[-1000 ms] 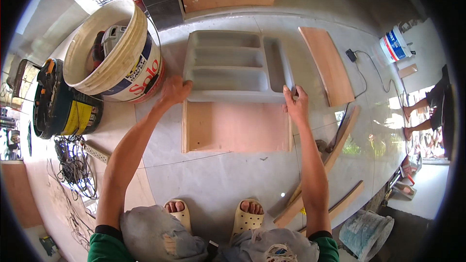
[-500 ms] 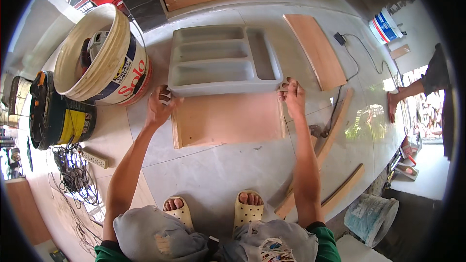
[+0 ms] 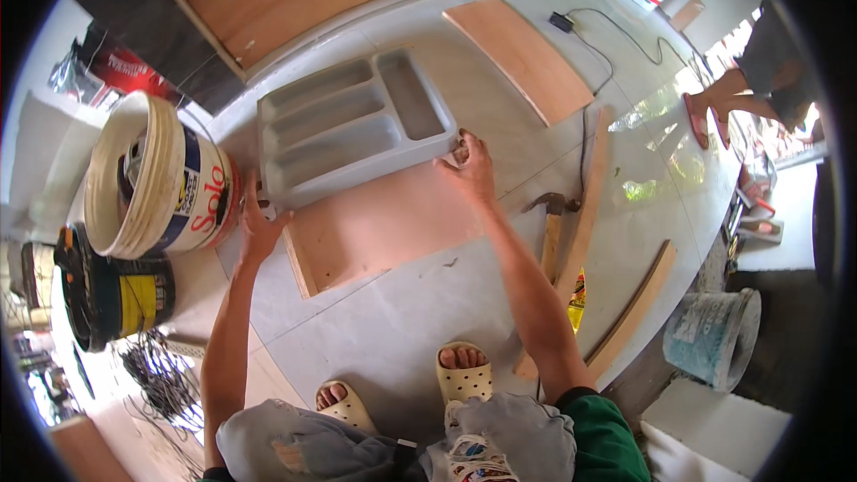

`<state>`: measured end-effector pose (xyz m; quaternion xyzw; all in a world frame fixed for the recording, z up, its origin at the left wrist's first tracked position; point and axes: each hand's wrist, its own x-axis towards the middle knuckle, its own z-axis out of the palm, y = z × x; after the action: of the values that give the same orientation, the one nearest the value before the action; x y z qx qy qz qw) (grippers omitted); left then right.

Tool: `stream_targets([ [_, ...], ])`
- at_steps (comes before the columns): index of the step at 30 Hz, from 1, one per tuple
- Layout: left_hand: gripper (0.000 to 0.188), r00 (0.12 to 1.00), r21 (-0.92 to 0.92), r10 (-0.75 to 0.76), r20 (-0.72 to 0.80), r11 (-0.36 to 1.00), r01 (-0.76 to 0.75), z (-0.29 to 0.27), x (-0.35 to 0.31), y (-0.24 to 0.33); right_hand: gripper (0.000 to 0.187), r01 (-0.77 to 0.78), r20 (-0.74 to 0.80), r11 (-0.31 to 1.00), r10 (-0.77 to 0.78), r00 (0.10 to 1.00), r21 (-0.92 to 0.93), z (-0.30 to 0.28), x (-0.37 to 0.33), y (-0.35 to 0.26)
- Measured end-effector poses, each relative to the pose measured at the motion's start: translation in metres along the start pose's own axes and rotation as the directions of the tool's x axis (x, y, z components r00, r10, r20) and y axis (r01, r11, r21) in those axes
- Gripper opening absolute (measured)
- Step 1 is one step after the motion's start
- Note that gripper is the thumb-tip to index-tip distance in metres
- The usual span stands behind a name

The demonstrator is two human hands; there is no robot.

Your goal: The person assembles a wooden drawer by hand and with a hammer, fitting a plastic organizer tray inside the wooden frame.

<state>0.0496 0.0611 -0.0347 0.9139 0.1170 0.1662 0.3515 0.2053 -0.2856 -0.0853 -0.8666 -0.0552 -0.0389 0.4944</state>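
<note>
A grey plastic cutlery tray (image 3: 332, 157) with several long compartments lies on the floor, over the far part of a shallow wooden drawer (image 3: 375, 228). My left hand (image 3: 259, 230) is bent round the tray's near left corner, its thumb at the drawer's left side. At the near right corner, my right hand (image 3: 471, 171) has its fingers curled against the tray and its thumb pointing inward. Both hands hide the exact points of contact.
Left are a white bucket (image 3: 143, 187) holding tools, a dark bucket (image 3: 116, 299) and tangled cords (image 3: 161, 375). A plank (image 3: 522, 62), a hammer (image 3: 552, 205) and wood strips (image 3: 629, 308) lie to the right. Another person's feet (image 3: 705, 116) stand at far right.
My view has turned, so the scene sits tilted and further left. My hands stay at the tray's near corners. The hammer shows more plainly, and a second foot of the other person appears.
</note>
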Motion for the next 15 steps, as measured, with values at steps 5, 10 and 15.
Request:
stream_targets([
  [5,0.071,0.951,0.406,0.049,0.305,0.897,-0.177,-0.003,0.014,0.018,0.068,-0.035,-0.139,0.998,0.042,0.989,0.050,-0.003,0.000,0.011],
  [10,0.061,0.921,0.485,-0.078,0.382,0.865,-0.128,-0.001,0.022,0.010,0.044,-0.073,0.066,0.995,0.077,0.995,-0.065,-0.010,0.001,0.017],
  [15,0.057,0.914,0.545,-0.051,0.403,0.815,-0.195,-0.002,0.022,-0.001,0.044,-0.111,0.080,0.988,0.120,0.990,-0.111,-0.010,-0.011,0.017],
])
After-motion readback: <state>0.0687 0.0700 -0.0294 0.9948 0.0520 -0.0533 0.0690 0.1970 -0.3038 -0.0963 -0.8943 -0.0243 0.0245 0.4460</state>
